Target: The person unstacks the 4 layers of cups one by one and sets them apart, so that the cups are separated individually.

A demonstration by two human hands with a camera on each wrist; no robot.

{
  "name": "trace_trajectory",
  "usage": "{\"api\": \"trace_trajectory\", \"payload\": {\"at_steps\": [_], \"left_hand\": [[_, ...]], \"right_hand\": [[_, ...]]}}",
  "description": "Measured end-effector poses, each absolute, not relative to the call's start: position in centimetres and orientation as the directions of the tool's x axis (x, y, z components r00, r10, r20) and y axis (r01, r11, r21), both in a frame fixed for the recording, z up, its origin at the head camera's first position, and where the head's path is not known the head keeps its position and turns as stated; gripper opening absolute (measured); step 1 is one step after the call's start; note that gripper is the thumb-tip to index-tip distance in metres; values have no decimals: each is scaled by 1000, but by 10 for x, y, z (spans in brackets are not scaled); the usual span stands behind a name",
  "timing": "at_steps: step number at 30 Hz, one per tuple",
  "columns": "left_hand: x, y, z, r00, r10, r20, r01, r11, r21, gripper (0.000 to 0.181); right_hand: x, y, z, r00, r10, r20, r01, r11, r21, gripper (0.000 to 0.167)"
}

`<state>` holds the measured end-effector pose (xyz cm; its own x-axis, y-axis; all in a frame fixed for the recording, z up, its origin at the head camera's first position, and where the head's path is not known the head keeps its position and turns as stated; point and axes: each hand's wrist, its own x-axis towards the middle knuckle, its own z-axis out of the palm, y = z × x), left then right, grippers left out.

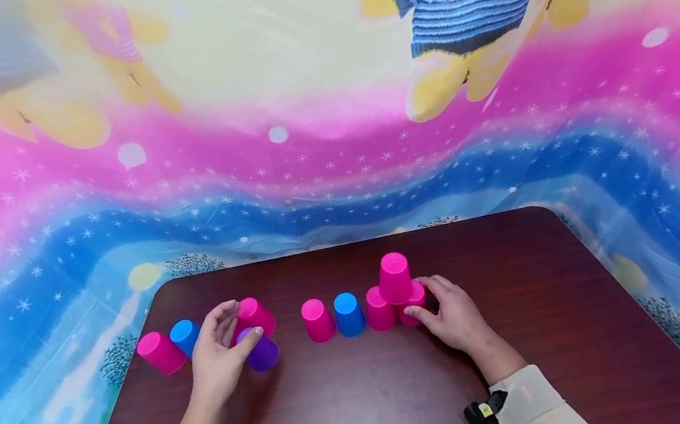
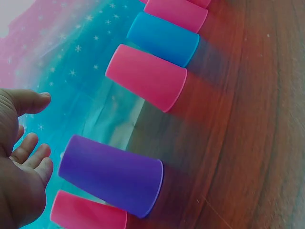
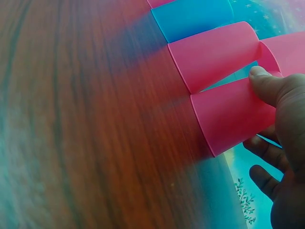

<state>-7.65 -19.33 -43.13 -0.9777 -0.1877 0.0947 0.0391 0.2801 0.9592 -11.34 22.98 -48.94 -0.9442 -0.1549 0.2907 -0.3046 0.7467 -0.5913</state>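
Observation:
My right hand (image 1: pixel 455 314) holds the rightmost pink cup (image 3: pixel 233 117) low on the table, its thumb on the near side and fingers behind. Another pink cup (image 1: pixel 394 278) rests upside down across that cup and the neighbouring pink cup (image 1: pixel 379 309). To their left in the row stand a blue cup (image 1: pixel 349 314) and a pink cup (image 1: pixel 317 321). My left hand (image 1: pixel 220 355) hovers by an upside-down purple cup (image 2: pixel 109 176), fingers loosely bent and apart from it in the left wrist view. Behind the purple cup stands a pink cup (image 1: pixel 255 315), partly hidden.
Farther left are a blue cup (image 1: pixel 184 336) and a pink cup (image 1: pixel 161 353), near the left edge of the dark wooden table (image 1: pixel 362 405). A printed cloth (image 1: pixel 314 208) hangs behind the table and along its sides.

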Motion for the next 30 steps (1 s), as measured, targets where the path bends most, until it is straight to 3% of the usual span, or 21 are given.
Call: {"api": "trace_trajectory", "payload": {"at_steps": [17, 30], "left_hand": [[-87, -165, -426, -993, -82, 82, 58, 259, 964, 70], [-95, -140, -426, -988, -16, 156, 147, 252, 956, 68]], "right_hand": [[-113, 229, -488, -946, -153, 286, -301, 742, -599, 61], [-112, 229, -488, -949, -146, 278, -289, 750, -594, 63]]}}
